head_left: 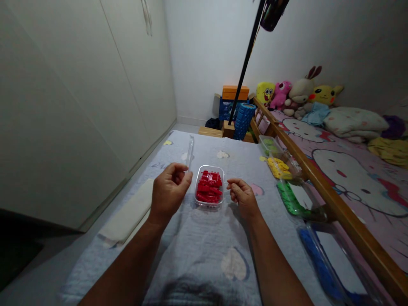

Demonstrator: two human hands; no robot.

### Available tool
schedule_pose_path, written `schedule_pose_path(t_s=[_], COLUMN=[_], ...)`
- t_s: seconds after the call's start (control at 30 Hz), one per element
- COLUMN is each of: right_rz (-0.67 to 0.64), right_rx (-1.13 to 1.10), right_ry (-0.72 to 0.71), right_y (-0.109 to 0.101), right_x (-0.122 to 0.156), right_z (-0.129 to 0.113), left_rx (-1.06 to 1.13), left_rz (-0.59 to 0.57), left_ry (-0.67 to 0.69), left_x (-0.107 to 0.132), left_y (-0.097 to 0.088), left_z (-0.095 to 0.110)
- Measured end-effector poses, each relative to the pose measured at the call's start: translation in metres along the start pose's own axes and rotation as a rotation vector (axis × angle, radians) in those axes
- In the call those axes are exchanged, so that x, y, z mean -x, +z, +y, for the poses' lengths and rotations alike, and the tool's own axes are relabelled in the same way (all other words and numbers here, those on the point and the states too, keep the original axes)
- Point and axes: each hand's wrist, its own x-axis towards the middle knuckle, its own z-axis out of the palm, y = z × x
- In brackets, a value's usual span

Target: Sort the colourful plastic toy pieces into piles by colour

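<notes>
A clear plastic tub (196, 201) stands on the cloth between my hands, with red plastic pieces (209, 186) heaped in it. My left hand (170, 189), to the left of the tub, pinches a clear plastic lid (190, 152) by its near end. The lid stands on edge, so only a thin strip of it shows. Just right of the tub, my right hand (241, 196) has its fingers curled in, apart from the rim, and nothing shows in them.
Along the right edge stand clear tubs with blue pieces (318, 259), green pieces (288, 199), yellow pieces (278, 167) and light green pieces (270, 145). A wooden bed rail (334, 212) runs beside them. On the left lies a folded cream cloth (129, 216). A black pole (244, 72) rises behind.
</notes>
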Motion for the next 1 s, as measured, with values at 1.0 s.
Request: schedule_pose_path(t_s=[1.0], right_rz=[0.098], right_rx=[0.372], right_ry=[-0.084], right_y=[0.009], right_x=[-0.001], right_z=[0.016], left_rx=[-0.165], left_rz=[-0.038], left_ry=[-0.124], left_x=[-0.012], left_y=[0.031], left_z=[-0.079])
